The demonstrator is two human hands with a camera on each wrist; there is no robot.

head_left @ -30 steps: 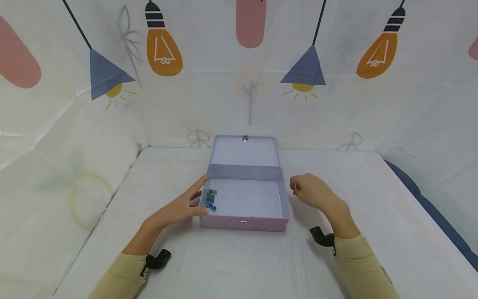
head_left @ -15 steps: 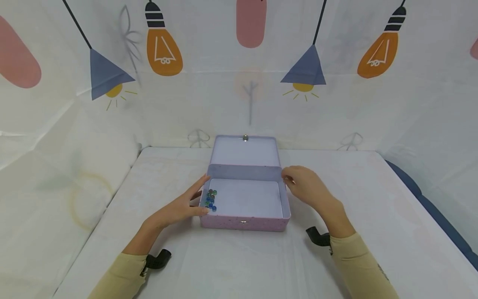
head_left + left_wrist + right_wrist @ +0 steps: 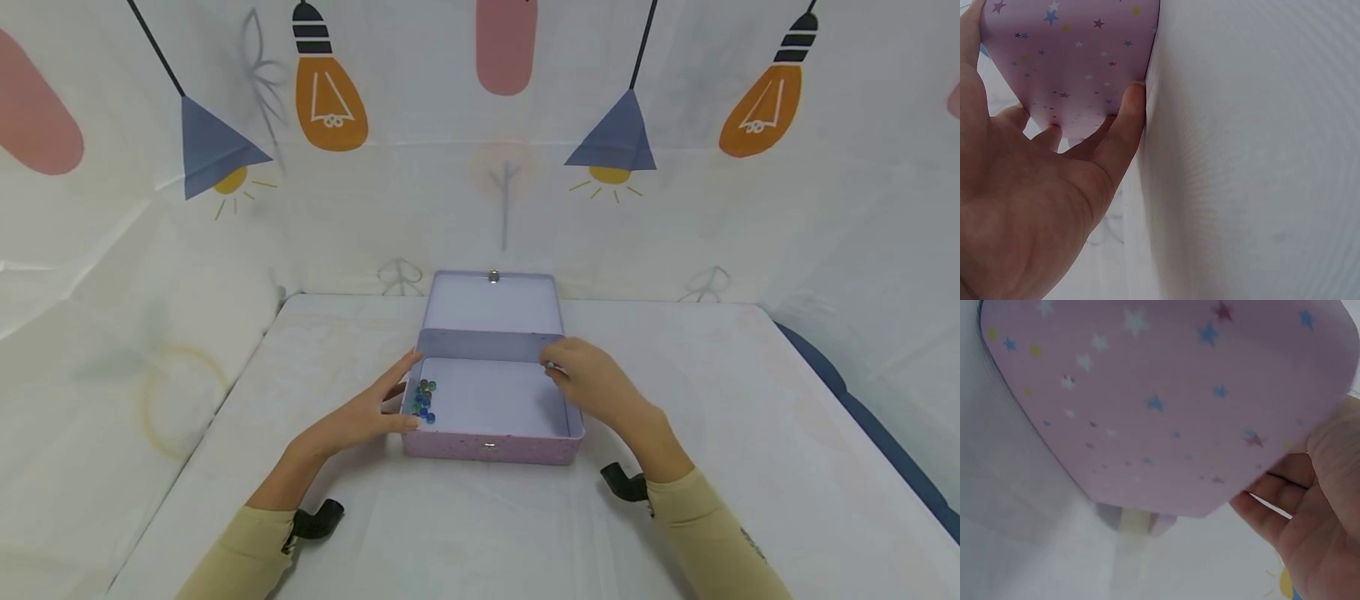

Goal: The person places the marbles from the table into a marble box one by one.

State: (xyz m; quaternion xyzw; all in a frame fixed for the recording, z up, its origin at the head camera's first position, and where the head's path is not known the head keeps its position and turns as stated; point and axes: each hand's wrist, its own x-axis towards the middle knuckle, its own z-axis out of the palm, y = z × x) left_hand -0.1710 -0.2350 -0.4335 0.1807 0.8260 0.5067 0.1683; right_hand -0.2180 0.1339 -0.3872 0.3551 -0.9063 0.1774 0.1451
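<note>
A lilac tin box (image 3: 491, 448) with printed stars lies on the table, its hinged lid (image 3: 491, 302) raised at the back. Several blue, green and brown glass marbles (image 3: 423, 400) are gathered along its left inner wall. My left hand (image 3: 367, 412) spreads across the left side of the box, fingers fairly straight, touching the outer wall in the left wrist view. Over the right inner part of the box, my right hand (image 3: 592, 379) pinches a small pale marble (image 3: 553, 366) between curled fingers. In the right wrist view the right fingers (image 3: 1260, 515) are partly hidden behind the box wall.
A white cloth-covered table (image 3: 480, 533) surrounds the box on all sides. Behind it hangs a pale sheet (image 3: 420, 200) printed with lamps and bulbs. Something dark blue (image 3: 855, 400) shows beyond the table's right edge.
My right hand has moved left, from beside the box across its right rim to above the inside. The left hand, box and gathered marbles have stayed put.
</note>
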